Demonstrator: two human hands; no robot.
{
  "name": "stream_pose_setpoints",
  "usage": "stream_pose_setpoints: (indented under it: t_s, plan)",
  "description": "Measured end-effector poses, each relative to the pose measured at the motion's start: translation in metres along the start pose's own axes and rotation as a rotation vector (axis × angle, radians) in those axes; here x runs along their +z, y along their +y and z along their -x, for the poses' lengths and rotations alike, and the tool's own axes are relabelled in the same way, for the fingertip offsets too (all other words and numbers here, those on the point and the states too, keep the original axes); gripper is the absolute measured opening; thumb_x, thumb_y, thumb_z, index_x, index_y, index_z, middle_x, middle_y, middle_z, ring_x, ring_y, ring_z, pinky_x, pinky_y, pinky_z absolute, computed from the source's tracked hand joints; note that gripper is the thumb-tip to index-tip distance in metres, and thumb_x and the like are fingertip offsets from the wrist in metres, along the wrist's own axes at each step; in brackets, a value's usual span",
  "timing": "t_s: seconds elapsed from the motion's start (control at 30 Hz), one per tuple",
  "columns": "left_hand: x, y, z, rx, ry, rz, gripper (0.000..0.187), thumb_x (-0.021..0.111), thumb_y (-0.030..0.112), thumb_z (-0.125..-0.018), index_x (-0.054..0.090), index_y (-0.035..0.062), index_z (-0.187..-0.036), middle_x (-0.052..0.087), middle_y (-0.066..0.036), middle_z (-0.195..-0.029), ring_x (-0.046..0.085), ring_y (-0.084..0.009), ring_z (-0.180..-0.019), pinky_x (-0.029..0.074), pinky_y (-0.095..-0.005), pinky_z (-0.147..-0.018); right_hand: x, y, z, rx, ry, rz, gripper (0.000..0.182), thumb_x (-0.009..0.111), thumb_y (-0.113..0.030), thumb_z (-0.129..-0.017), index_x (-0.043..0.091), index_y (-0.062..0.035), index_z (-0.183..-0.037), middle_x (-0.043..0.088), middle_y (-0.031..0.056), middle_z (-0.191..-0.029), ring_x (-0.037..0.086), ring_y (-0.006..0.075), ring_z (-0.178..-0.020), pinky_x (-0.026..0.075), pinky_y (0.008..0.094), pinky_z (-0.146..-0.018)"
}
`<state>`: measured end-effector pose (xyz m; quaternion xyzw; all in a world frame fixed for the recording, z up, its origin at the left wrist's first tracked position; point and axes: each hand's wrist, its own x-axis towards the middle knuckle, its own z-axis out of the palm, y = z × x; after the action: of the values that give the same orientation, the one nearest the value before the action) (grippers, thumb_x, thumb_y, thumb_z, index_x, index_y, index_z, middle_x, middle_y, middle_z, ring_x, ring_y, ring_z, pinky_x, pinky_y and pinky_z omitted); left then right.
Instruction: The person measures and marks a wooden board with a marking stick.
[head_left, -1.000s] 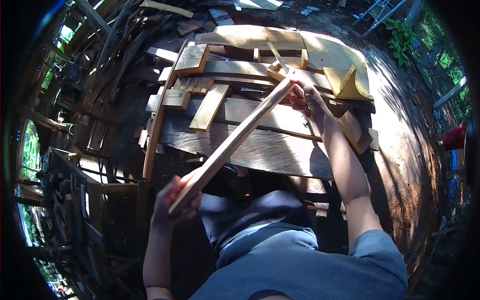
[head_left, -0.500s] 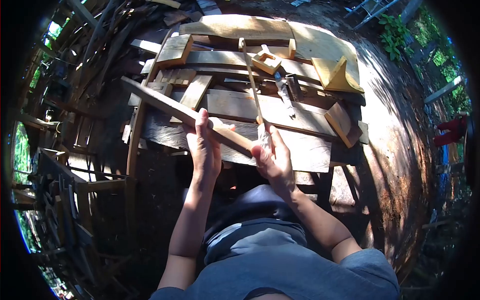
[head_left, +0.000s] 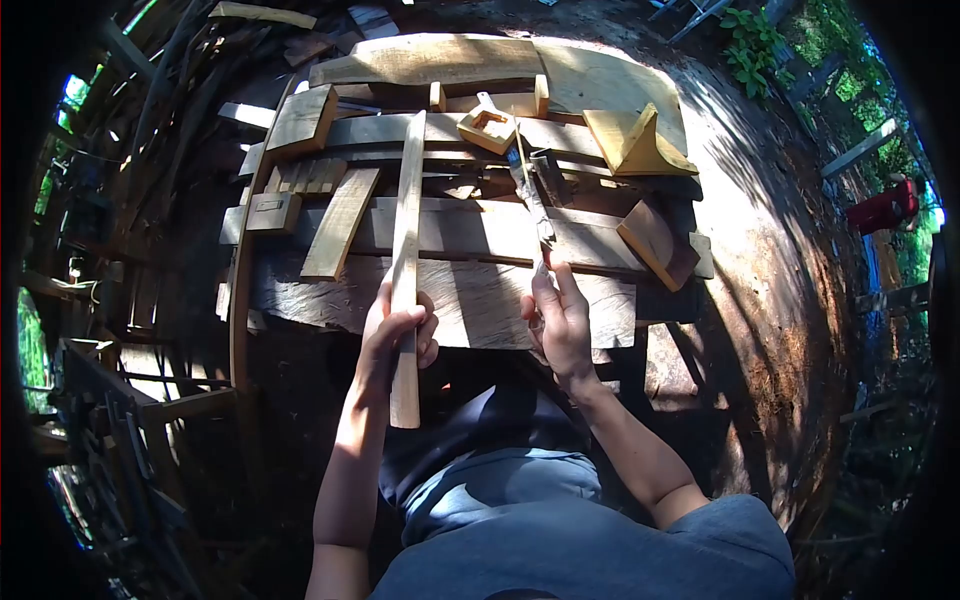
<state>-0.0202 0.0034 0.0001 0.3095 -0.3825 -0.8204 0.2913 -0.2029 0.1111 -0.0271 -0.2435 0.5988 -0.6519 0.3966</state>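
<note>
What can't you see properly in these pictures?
Head view: palm of the left hand, behind the wooden stick.
Head view: lower end of the pale handle, hidden by the right hand.
Head view: what the red thing is, too small.
Head view: the feet, lost in shadow.

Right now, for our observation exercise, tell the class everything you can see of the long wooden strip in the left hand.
The long wooden strip is pale, bare, straight and slender, with a plain, blunt near end. The left hand grips it below the middle, thumb across its face. It points away from the body, its far part over the boards in this view; whether it touches them, I cannot tell. The right hand is apart from it.
</note>
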Motion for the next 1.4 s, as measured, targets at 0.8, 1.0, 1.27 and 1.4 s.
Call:
stream_pose_setpoints:
  t_s: [0.8, 1.0, 1.27, 1.4]
  plan:
    - [-0.045, -0.026, -0.004, -0.244, 0.014, 0.333, 0.032, 0.034, 0.044, -0.106, 0.046, 0.0153, -0.113, 0.046, -0.004, -0.072, 0.047, -0.0118, -0.045, 0.041, -0.0239, -0.034, 0.058, -0.006, -0.059, -0.397, -0.421, 1.051, 0.051, 0.053, -0.010, -0.094, 0.046, -0.0191, -0.144, 0.066, 0.0201, -0.090, 0.065, 0.0396, -0.076, 0.053, 0.0464, -0.068]
    - [-0.047, -0.026, -0.004, -0.254, 0.013, 0.362, 0.033, 0.038, 0.044, -0.105, 0.044, 0.0163, -0.122, 0.048, -0.006, -0.071, 0.050, -0.0139, -0.046, 0.043, -0.0255, -0.034, 0.074, 0.008, -0.109, -0.500, -0.322, 1.091, 0.053, 0.053, -0.013, -0.095, 0.041, -0.0197, -0.146, 0.065, 0.0218, -0.076, 0.066, 0.0401, -0.071, 0.054, 0.0479, -0.062]
    - [-0.025, -0.002, -0.002, -0.329, 0.214, 0.158, 0.033, 0.036, 0.046, -0.105, 0.045, 0.0216, -0.125, 0.047, -0.005, -0.068, 0.046, -0.0137, -0.041, 0.037, -0.0260, -0.031, 0.056, -0.010, -0.066, -0.350, -0.435, 0.973, 0.050, 0.051, -0.016, -0.097, 0.044, -0.0257, -0.145, 0.066, 0.0225, -0.088, 0.067, 0.0403, -0.078, 0.051, 0.0495, -0.070]
    - [-0.029, -0.001, -0.002, -0.283, 0.158, 0.156, 0.039, 0.034, 0.045, -0.105, 0.036, 0.0302, -0.141, 0.045, -0.005, -0.067, 0.045, -0.0133, -0.041, 0.038, -0.0260, -0.032, 0.089, -0.022, -0.131, -0.290, -0.290, 1.166, 0.045, 0.046, -0.025, -0.099, 0.046, -0.0254, -0.144, 0.068, 0.0257, -0.089, 0.067, 0.0425, -0.081, 0.054, 0.0513, -0.072]
